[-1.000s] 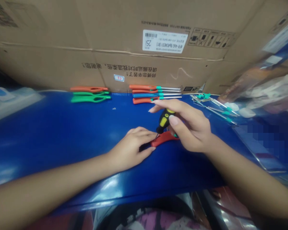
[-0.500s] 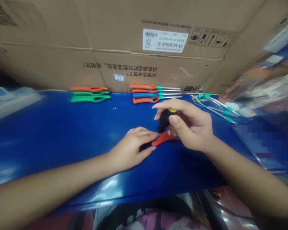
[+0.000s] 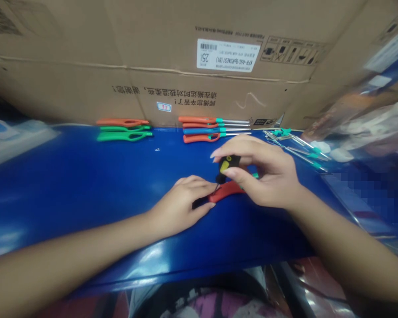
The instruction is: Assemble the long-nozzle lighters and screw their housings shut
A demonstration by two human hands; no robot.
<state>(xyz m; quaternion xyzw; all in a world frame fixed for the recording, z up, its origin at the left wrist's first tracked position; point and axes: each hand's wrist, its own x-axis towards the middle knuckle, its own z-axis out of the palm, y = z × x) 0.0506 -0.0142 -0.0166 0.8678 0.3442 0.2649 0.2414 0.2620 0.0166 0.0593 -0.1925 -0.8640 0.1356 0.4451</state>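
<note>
A large cardboard box [image 3: 86, 48] stands like a wall along the far edge of the blue table [image 3: 86, 190], its printed lettering upside down, with a white shipping label [image 3: 228, 54] and a small numbered sticker [image 3: 164, 107] on its side; its inside is out of sight. Against its foot lie an orange lighter handle [image 3: 121, 122] and two green lighter handles [image 3: 125, 137], and to the right of them a close row of orange and blue lighters [image 3: 199, 131] with metal barrels and teal collars. Farther right is a loose heap of metal barrels with teal fittings [image 3: 281, 132]. Translucent plastic packaging [image 3: 9, 141] sits at the left edge and a whitish plastic bag [image 3: 381, 123] at the right, both too blurred to tell what they hold. A tiny pale scrap [image 3: 157, 149] lies on the table between the handles and the left hand [image 3: 185, 201].

The red lighter handle [image 3: 227, 191] lies on the table in front of the person, between the two hands. The left hand's fingers are closed on its near end. The right hand's fingers are wrapped around a black-and-yellow stubby screwdriver [image 3: 224, 166], which tilts with its shaft down against the red handle. The right hand [image 3: 272, 174] blocks sight of the handle's far end
</note>
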